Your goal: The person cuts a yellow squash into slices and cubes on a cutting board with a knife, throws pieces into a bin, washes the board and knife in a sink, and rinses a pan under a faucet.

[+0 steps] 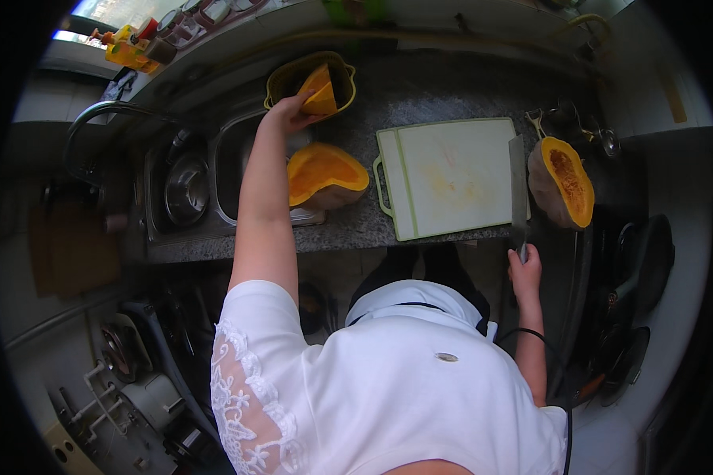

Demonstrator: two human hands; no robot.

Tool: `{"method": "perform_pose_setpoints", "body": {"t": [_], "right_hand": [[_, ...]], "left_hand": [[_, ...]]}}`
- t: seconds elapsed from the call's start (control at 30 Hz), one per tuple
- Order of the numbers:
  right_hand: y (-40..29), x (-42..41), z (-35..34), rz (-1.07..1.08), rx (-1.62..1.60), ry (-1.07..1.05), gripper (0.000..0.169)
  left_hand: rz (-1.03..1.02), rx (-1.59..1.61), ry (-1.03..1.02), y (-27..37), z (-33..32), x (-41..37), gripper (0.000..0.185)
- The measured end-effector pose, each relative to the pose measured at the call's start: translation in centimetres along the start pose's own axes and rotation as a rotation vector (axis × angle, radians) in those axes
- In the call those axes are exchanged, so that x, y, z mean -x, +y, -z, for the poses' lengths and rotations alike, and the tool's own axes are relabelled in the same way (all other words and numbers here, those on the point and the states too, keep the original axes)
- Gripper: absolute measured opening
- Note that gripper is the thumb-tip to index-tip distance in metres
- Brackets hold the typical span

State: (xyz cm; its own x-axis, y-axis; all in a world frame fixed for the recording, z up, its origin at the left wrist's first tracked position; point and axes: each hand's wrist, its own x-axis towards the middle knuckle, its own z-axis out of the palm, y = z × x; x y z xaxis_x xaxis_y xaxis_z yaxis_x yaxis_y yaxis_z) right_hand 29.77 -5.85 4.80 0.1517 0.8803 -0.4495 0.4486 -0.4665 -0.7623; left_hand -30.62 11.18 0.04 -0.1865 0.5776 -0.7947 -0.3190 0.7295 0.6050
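My left hand (pixel 292 113) reaches to a yellow plastic basket (pixel 349 89) at the back of the counter. It grips a cut pumpkin wedge (pixel 322 95), which is partly inside the basket. In my right hand (pixel 526 274) is the handle of a kitchen knife (pixel 517 178). Its broad blade points away from me along the right edge of a white cutting board (pixel 457 178) with a green rim. A large hollowed pumpkin piece (pixel 328 175) lies left of the board, near the sink. To the right rests a pumpkin half (pixel 561 181), seeds and pulp showing on its cut face.
A double steel sink (pixel 226 178) with a curved faucet (pixel 116 107) and a metal bowl (pixel 187 189) takes up the left side. Behind the right pumpkin half are metal utensils (pixel 607 141). Jars (pixel 193 18) and a yellow bottle (pixel 129 54) line the windowsill.
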Motion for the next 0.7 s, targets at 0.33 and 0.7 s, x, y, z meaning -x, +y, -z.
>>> {"method": "perform_pose_setpoints", "body": {"t": [0.33,0.7], "right_hand": [[2.2,0.9,0.1,-0.02,-0.118,0.0,0.017],[4.3,1.2,4.3,0.076,-0.009,-0.072,0.022]], "left_hand": [[-0.516,-0.165,-0.089,-12.9,-14.6,21.4,0.032],[-0.226,-0.906,0.695,-26.0,-20.7,7.1,0.02]]}}
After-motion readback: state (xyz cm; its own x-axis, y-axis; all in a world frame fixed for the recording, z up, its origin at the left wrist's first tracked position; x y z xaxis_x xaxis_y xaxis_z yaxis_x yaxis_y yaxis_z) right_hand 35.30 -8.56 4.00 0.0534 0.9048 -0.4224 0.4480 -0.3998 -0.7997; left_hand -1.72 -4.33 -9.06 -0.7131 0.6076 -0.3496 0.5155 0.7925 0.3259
